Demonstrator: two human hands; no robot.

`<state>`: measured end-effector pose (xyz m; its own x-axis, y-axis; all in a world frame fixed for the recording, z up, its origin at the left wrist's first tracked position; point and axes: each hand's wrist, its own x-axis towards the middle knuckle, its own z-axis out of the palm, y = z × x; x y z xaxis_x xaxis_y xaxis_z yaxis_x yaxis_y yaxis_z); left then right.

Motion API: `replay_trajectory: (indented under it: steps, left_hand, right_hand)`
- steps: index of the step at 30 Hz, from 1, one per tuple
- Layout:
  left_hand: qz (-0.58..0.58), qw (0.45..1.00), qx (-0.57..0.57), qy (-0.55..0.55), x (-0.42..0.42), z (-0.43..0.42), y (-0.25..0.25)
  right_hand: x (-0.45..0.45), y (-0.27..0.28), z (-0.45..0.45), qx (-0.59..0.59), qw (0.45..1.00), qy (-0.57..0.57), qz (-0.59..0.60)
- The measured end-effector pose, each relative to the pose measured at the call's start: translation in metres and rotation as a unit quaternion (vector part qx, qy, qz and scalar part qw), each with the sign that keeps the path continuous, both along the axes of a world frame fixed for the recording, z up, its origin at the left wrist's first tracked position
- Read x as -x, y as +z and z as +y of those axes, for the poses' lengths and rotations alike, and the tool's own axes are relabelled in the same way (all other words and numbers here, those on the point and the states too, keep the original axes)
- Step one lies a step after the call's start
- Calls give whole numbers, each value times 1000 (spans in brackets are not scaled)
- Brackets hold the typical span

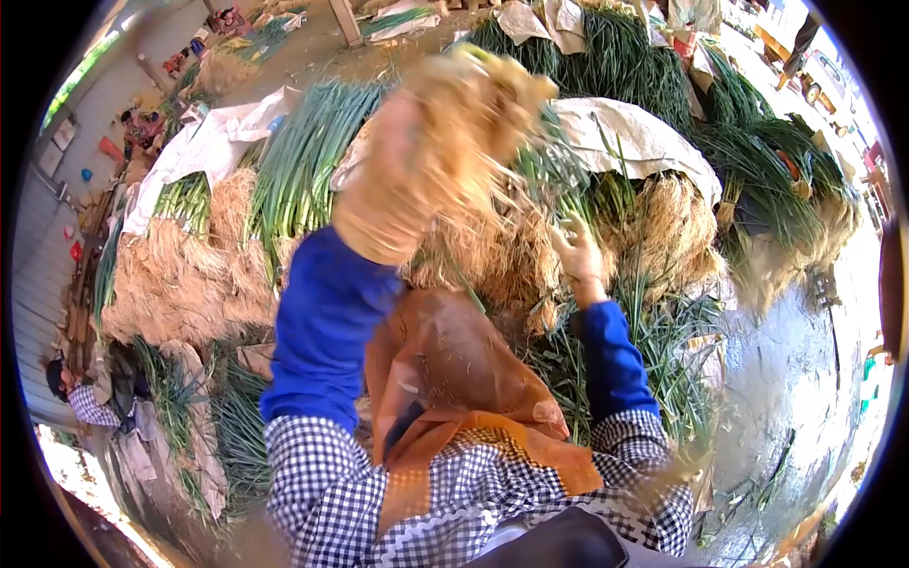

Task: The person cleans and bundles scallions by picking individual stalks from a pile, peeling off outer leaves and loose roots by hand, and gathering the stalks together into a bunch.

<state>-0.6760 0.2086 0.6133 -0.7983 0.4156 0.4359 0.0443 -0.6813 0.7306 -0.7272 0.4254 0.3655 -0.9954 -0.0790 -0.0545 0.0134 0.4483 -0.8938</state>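
My left hand (400,142), smeared by motion, is closed on a bunch of green onions (473,114) raised high in front of me. Its tan, stringy roots face me and cover much of the hand. Lower and to the right, my right hand (579,254) has its fingers stretched out and apart, with nothing visible in them. It is beside the hanging roots of piled green onions (663,227); whether it touches them I cannot tell. An orange-brown apron (445,350) covers my lap.
More green onions (308,142) lie in a long row ahead, partly under white sheets (634,137). Loose green leaves (663,350) litter the ground at right, beside wet-looking floor (786,417). A person (95,393) is at far left; others are farther back.
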Motion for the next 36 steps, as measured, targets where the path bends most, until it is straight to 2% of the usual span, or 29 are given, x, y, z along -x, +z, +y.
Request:
replay_trajectory:
  steps: [2,4,5,6,7,8,9,10,11,12,13,15,16,17,18,20,21,22,24,27,28,30,31,33,34,36]
  left_hand:
    - [9,997,-18,76,-3,-36,51]
    - [21,988,-16,150,-7,-71,89]
    - [23,983,4,184,-7,-86,98]
    - [22,974,31,222,-10,-101,101]
    - [47,951,133,275,-8,-124,95]
    - [10,953,115,280,-5,-131,78]
    - [-27,953,94,285,-1,-139,61]
    - [-25,919,131,370,-1,-140,33]
    - [-70,938,93,327,3,-147,2]
    - [-115,951,53,282,5,-152,-30]
    - [-147,947,28,285,-3,-140,-63]
    - [-213,939,-3,269,-27,-113,-123]
    - [-239,938,-13,249,-34,-98,-149]
    - [-276,939,-79,188,-39,-86,-182]
    - [-314,930,-145,126,-46,-73,-215]
    - [-329,927,-129,127,-61,-43,-262]
    - [-332,924,-140,125,-68,-30,-273]
    - [-338,921,-149,122,-77,-16,-281]
    - [-371,908,-159,110,-89,9,-283]
    - [-383,905,-174,58,-93,26,-301]
    - [-382,908,-151,79,-94,28,-304]
    - [-455,869,-175,88,-89,38,-309]
    - [-456,869,-183,65,-90,44,-315]
    - [-457,872,-145,99,-97,59,-333]
    - [-459,873,-137,96,-96,69,-334]
    - [-505,850,-103,109,-97,90,-321]
  right_hand:
    - [46,-33,-34,-75,994,-23,71]
    - [83,-71,-64,-78,992,-19,98]
    - [82,-49,-74,-196,979,-22,47]
    - [81,-36,-75,-191,981,33,27]
    - [93,-49,-81,292,952,47,-74]
    - [112,-61,-75,478,867,63,-128]
    - [130,-72,-69,636,745,66,-192]
    - [85,-3,-48,612,776,102,-116]
    - [49,50,-27,479,872,92,-41]
    - [24,81,-11,328,941,80,34]
    - [5,88,8,350,934,66,29]
    - [-23,64,13,358,933,-3,31]
    - [-31,39,20,275,959,68,-19]
    - [-36,-7,32,113,985,134,4]
    - [-45,-47,43,-52,978,199,21]
    - [-61,-65,52,6,979,206,-10]
    - [-60,-55,53,73,982,164,-49]
    - [-59,-34,54,73,994,78,-18]
    - [-35,-20,55,-44,995,-77,-42]
    - [0,-7,25,-72,996,-20,-48]
    - [19,-25,13,-128,991,1,-35]
    - [32,-19,-18,-279,958,56,-29]
    - [32,-18,-19,-280,958,58,-26]
    - [36,-13,-24,-244,964,100,-24]
    - [24,-10,-25,-184,980,78,-1]
    - [-6,-14,-29,-121,985,122,34]
